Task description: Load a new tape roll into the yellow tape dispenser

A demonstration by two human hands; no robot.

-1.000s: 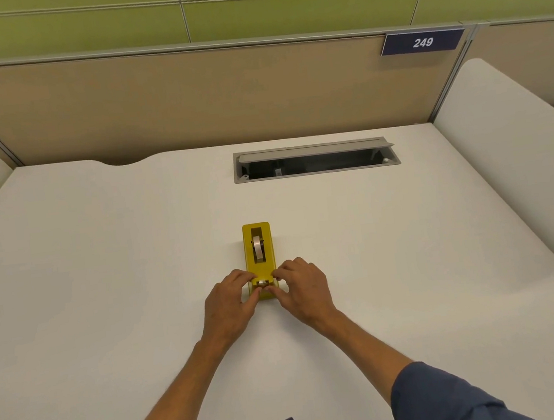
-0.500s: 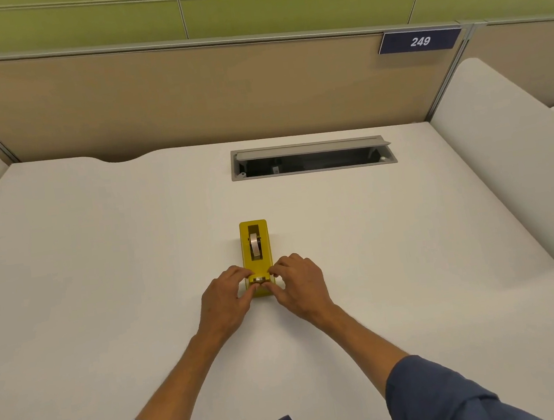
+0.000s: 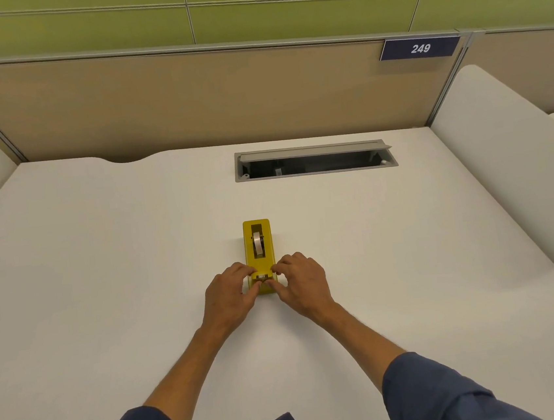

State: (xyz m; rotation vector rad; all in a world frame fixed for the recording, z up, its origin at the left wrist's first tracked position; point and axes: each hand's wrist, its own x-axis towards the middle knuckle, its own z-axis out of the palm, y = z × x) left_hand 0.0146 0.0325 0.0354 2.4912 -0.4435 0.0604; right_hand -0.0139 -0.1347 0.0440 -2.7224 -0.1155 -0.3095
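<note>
The yellow tape dispenser (image 3: 259,256) stands lengthwise on the white desk (image 3: 105,279), its cutter end toward me. A pale tape roll (image 3: 258,243) sits upright in its slot. My left hand (image 3: 231,295) rests against the dispenser's near left side, with thumb and forefinger pinched at the cutter end. My right hand (image 3: 302,285) mirrors it on the near right side, fingertips on the same end. Both thumbs meet at the cutter, where a short bit of tape seems to lie; it is too small to tell.
An open grey cable hatch (image 3: 314,159) is sunk into the desk behind the dispenser. A tan partition (image 3: 188,99) with a sign reading 249 (image 3: 420,48) closes the back. White side panels (image 3: 502,158) flank the desk.
The hands and the dispenser keep the same pose; only my head view shifts slightly.
</note>
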